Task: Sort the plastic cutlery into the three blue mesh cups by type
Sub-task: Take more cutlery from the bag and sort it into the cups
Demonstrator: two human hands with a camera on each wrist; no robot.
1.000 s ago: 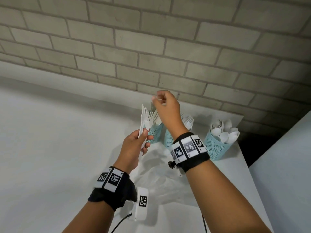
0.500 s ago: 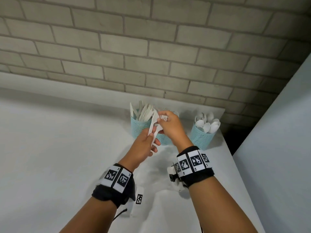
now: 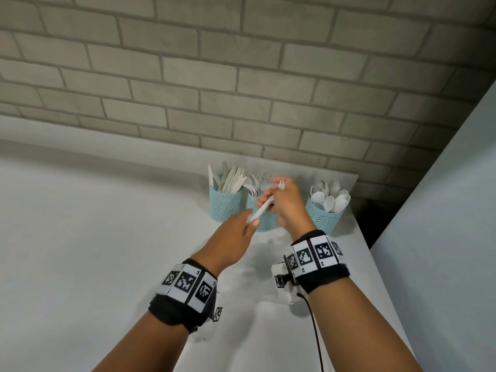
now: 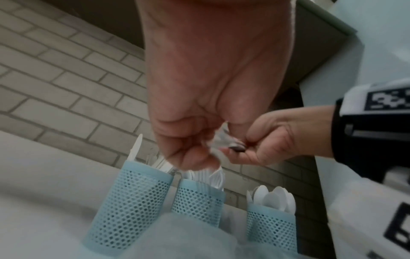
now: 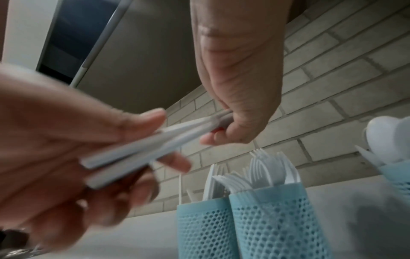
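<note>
three blue mesh cups (image 3: pixel 226 202), two hands (image 3: pixel 290 204), two wristbands (image 3: pixel 188 284)

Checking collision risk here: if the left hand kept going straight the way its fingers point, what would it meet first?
Probably the right hand, gripping the same white plastic forks just ahead; behind it stands the middle blue mesh cup. Depth is uncertain.

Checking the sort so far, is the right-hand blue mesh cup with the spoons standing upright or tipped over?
Upright. The spoon cup stands on its base on the table, spoon bowls pointing up out of its open top.

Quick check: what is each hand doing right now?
Left hand: pinches the handle ends of the forks.
Right hand: grips the same forks near the tines.
</note>
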